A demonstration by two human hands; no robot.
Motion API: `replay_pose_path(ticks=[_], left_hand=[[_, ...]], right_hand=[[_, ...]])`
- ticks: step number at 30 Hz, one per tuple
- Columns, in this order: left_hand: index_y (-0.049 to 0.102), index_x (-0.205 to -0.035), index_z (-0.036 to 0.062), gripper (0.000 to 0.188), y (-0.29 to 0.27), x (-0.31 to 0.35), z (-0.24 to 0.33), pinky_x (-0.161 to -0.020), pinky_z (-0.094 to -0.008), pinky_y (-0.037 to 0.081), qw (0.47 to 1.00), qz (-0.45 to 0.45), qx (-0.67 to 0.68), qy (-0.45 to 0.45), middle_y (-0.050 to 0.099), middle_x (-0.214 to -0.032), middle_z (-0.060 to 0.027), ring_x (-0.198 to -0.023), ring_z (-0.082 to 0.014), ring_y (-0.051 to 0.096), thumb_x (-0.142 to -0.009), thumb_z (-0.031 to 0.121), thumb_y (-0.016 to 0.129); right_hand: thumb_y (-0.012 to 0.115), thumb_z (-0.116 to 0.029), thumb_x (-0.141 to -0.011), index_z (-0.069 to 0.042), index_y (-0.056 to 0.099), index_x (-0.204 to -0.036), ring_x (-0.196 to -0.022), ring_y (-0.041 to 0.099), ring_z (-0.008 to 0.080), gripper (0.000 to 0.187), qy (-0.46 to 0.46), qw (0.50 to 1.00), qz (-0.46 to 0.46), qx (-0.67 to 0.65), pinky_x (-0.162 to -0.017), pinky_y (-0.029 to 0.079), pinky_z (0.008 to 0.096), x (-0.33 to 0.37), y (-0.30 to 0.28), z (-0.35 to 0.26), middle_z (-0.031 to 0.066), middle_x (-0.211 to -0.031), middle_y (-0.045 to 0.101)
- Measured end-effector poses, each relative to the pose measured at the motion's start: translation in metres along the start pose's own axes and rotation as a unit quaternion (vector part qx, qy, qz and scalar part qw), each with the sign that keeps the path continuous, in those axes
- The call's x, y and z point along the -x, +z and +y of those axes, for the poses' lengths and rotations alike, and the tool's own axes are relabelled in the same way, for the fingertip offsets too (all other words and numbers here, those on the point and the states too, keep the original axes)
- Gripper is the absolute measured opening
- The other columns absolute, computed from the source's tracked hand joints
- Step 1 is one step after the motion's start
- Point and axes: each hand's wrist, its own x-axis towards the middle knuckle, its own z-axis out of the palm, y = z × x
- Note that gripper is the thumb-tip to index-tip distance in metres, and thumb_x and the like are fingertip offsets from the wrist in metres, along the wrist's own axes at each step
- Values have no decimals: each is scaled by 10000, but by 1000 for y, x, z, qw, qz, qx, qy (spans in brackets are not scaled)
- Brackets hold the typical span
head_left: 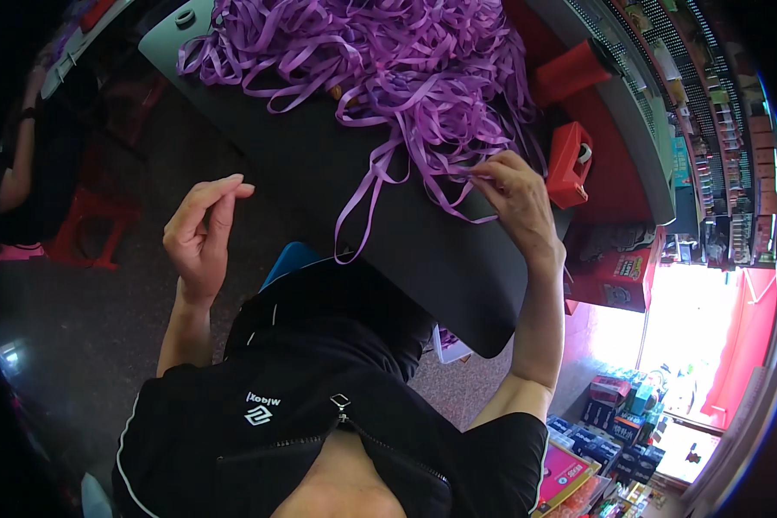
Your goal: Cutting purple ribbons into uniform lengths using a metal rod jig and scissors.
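A large tangled heap of purple ribbon straps (380,65) covers the far part of the dark table (445,285). Several loops trail from it toward the near edge, one hanging long at the left. At the right of these loops, my right hand (522,203) pinches a purple ribbon strap (459,173) between thumb and fingertips. My left hand (200,233) is raised off the table's left side, thumb and index fingertips pressed together. Nothing shows between them, and this hand is apart from the heap.
Right of the heap stand a red tape dispenser (570,164) and a red cylinder (574,73). A red box (609,272) sits beyond the table's right side. Shelves of small goods (716,112) line the right. At left are a red stool (91,229) and another person's arm (17,173).
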Motion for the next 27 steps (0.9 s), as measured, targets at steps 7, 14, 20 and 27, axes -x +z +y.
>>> replay_pose_path(ticks=[7,14,20,27], left_hand=[[651,-1058,12,175,10,8,-24,-531,-134,338,999,-30,29,6,672,-910,-49,-637,2,504,-929,11,534],[652,-1029,12,182,43,-9,4,-704,-204,463,991,-88,101,28,663,-979,-78,-845,-94,609,-903,-36,529],[636,-1075,47,363,82,-54,34,-894,-365,471,940,-220,-1,261,623,-1082,-102,-1024,-276,597,-724,-8,716],[524,-1249,75,550,142,-71,39,-1054,-429,350,871,-335,-72,351,474,-1324,-119,-1264,-287,431,-743,121,735]], right_hand=[[660,-107,-800,-58,656,-934,-864,602,288,143,-34,999,27,30,-756,473,368,-1,4,8,95,-939,610],[696,-79,-758,-44,654,-947,-654,600,255,196,-60,993,29,-94,-626,472,345,42,-31,-83,90,-787,641],[699,4,-756,-17,675,-875,-694,596,87,124,142,947,191,-214,-613,440,219,87,-36,-91,41,-805,660],[560,-172,-932,-5,557,-1079,-862,536,204,222,13,794,370,-482,-955,406,415,139,-61,-48,80,-842,552]])
